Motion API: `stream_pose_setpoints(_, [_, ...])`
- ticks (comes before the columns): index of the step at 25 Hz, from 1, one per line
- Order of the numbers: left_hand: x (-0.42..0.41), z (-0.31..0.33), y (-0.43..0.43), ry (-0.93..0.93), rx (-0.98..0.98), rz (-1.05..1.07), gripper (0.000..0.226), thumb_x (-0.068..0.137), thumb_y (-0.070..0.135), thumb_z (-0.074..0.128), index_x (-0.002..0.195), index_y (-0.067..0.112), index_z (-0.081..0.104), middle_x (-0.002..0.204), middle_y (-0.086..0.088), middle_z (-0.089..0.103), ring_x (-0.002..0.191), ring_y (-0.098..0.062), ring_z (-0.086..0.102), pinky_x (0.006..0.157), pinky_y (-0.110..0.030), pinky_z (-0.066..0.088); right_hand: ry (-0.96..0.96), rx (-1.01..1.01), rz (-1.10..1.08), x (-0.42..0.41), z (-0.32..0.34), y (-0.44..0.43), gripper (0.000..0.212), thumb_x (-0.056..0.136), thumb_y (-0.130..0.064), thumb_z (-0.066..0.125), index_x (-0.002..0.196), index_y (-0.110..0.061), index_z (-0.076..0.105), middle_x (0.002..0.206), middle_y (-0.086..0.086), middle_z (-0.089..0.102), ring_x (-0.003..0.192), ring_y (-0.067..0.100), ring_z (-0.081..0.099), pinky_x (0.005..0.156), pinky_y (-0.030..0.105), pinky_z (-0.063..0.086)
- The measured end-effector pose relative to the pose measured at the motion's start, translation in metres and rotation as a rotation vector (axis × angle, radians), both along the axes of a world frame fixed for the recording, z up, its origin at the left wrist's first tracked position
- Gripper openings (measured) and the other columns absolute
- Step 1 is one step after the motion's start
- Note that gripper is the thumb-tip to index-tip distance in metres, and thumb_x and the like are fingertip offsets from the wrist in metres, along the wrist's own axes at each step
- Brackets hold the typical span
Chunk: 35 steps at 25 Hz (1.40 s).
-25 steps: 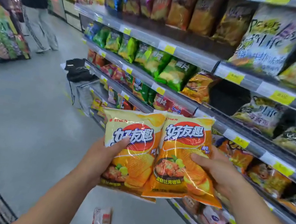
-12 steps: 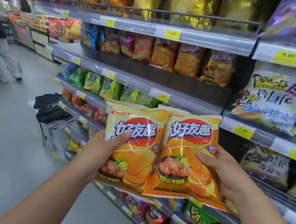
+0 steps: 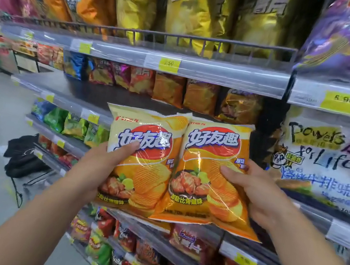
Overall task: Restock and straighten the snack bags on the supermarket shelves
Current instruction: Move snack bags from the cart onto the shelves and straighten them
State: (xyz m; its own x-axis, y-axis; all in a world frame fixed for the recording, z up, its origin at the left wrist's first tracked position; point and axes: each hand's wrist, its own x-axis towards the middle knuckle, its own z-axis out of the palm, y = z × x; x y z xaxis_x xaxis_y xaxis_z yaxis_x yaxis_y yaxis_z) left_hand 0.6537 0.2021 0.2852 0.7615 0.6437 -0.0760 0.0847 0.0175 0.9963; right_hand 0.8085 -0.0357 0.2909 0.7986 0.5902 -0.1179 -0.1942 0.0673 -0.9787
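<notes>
Yellow-orange chip bags stand upright, long axes twelve-to-six: left hand [image 3: 97, 166] grips the left bag [image 3: 142, 161], right hand [image 3: 258, 191] grips the right bag [image 3: 206, 174], edges overlapping.

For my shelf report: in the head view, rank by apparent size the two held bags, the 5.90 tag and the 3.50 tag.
1. Left held bag and right held bag: alike, unranked.
2. 5.90 tag.
3. 3.50 tag, farther away.

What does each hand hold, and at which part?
The left hand grips the left chip bag at its left edge; right hand grips the right chip bag at its right edge.
</notes>
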Motion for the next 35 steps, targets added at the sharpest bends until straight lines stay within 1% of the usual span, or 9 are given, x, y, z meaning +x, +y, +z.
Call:
stream_pose_setpoints(4, [0.022,0.013,0.015,0.021,0.019,0.040,0.064,0.057,0.061,0.079,0.107,0.022,0.068,0.095,-0.005,0.077,0.086,-0.027,0.074,0.086,-0.046,0.057,-0.045,-0.018,0.023,0.026,0.018,0.019,0.058,0.061,-0.019,0.076,0.117,-0.017,0.059,0.098,0.009,0.075,0.086,0.029,0.073,0.079,0.049,0.057])
stream_pose_setpoints(8, [0.036,0.022,0.030,0.005,-0.027,0.013,0.036,0.080,0.048,0.071,0.100,0.017,0.070,0.085,-0.007,0.077,0.071,-0.023,0.074,0.063,-0.033,0.060,-0.059,-0.057,0.015,0.040,0.027,0.038,0.049,0.073,-0.017,0.075,0.119,-0.016,0.060,0.098,0.010,0.075,0.085,0.031,0.073,0.075,0.048,0.058])
stream_pose_setpoints(12, [0.060,0.028,0.052,0.008,-0.083,-0.050,0.031,0.084,0.044,0.069,0.098,0.017,0.070,0.081,-0.008,0.076,0.063,-0.022,0.072,0.061,-0.034,0.061,-0.046,-0.075,-0.043,0.050,0.034,0.052,0.038,0.075,-0.017,0.074,0.110,-0.017,0.061,0.092,0.009,0.076,0.076,0.028,0.074,0.062,0.042,0.059])
stream_pose_setpoints(16, [0.090,0.033,0.078,0.057,-0.110,-0.168,0.030,0.086,0.038,0.066,0.105,0.015,0.068,0.083,-0.011,0.075,0.067,-0.026,0.071,0.075,-0.041,0.059,0.009,-0.106,-0.148,0.059,0.034,0.065,0.044,0.073,-0.016,0.074,0.115,-0.014,0.060,0.094,0.013,0.075,0.077,0.032,0.074,0.061,0.046,0.059])
stream_pose_setpoints(21, [0.118,0.039,0.106,0.108,-0.087,-0.238,0.028,0.085,0.040,0.069,0.086,0.013,0.072,0.073,-0.011,0.074,0.057,-0.026,0.070,0.056,-0.039,0.060,0.068,-0.182,-0.228,0.063,0.038,0.079,0.017,0.084,-0.018,0.068,0.098,-0.009,0.066,0.082,0.013,0.075,0.058,0.027,0.071,0.042,0.038,0.055])
stream_pose_setpoints(26, [0.141,0.036,0.142,0.156,-0.069,-0.324,0.040,0.079,0.047,0.073,0.104,0.015,0.073,0.089,-0.014,0.076,0.070,-0.030,0.072,0.075,-0.051,0.058,0.062,-0.270,-0.255,0.067,0.035,0.098,0.024,0.086,-0.029,0.066,0.098,-0.008,0.067,0.087,0.012,0.076,0.066,0.026,0.072,0.056,0.038,0.060])
stream_pose_setpoints(30, [0.164,0.042,0.157,0.168,-0.035,-0.424,0.038,0.080,0.047,0.072,0.105,0.018,0.071,0.084,-0.011,0.076,0.063,-0.027,0.072,0.062,-0.045,0.059,0.076,-0.250,-0.263,0.071,0.035,0.115,0.058,0.065,-0.047,0.074,0.111,-0.014,0.065,0.097,0.011,0.075,0.086,0.029,0.073,0.076,0.043,0.059])
stream_pose_setpoints(32, [0.174,0.047,0.160,0.163,-0.020,-0.472,0.032,0.082,0.046,0.070,0.098,0.018,0.072,0.075,-0.010,0.075,0.055,-0.025,0.070,0.054,-0.044,0.058,0.046,-0.325,-0.239,0.072,0.037,0.121,0.065,0.056,-0.047,0.077,0.111,-0.015,0.065,0.094,0.010,0.076,0.083,0.027,0.074,0.073,0.039,0.059])
stream_pose_setpoints(35, [0.186,0.053,0.164,0.133,0.018,-0.509,0.023,0.086,0.042,0.066,0.086,0.020,0.071,0.064,-0.005,0.073,0.047,-0.021,0.067,0.050,-0.046,0.058,0.031,-0.380,-0.252,0.074,0.042,0.128,0.043,0.061,-0.032,0.078,0.097,-0.012,0.066,0.079,0.009,0.076,0.063,0.022,0.073,0.053,0.036,0.060])
